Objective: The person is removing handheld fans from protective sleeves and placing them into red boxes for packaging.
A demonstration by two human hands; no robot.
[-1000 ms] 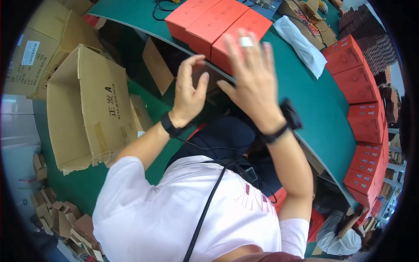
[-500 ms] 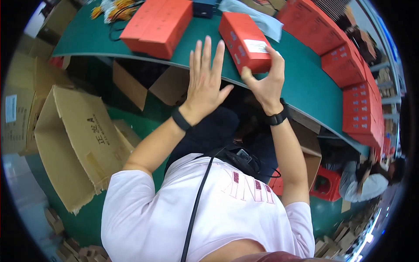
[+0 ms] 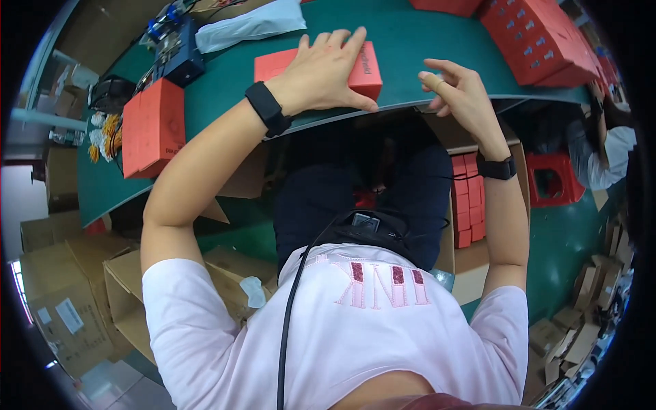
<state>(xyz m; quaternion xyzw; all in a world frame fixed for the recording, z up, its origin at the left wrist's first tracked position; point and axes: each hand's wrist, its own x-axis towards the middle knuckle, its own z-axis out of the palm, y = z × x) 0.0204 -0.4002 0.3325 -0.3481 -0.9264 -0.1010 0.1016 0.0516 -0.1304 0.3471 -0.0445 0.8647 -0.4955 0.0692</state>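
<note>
A red carton box (image 3: 370,69) lies lengthwise near the front edge of the green worktable (image 3: 424,48). My left hand (image 3: 321,76) spans it from above, fingers over its far side and thumb along its near side. The hand hides much of the box's top. To the right of the box, apart from it, my right hand (image 3: 465,99) hovers at the table edge. Its fingers are loosely bent and apart, with nothing in them; a tan band wraps one finger.
Another red box (image 3: 154,130) stands at the left, by blue equipment (image 3: 179,51). A pale plastic bag (image 3: 253,26) lies behind. Red boxes (image 3: 536,41) stand stacked far right. Below, an open carton (image 3: 523,198) holds small red boxes, beside a red stool (image 3: 555,179) and another person (image 3: 605,157).
The view has swung to the right. My right hand has let go of the red box, which now lies turned sideways; my left hand has come down onto it.
</note>
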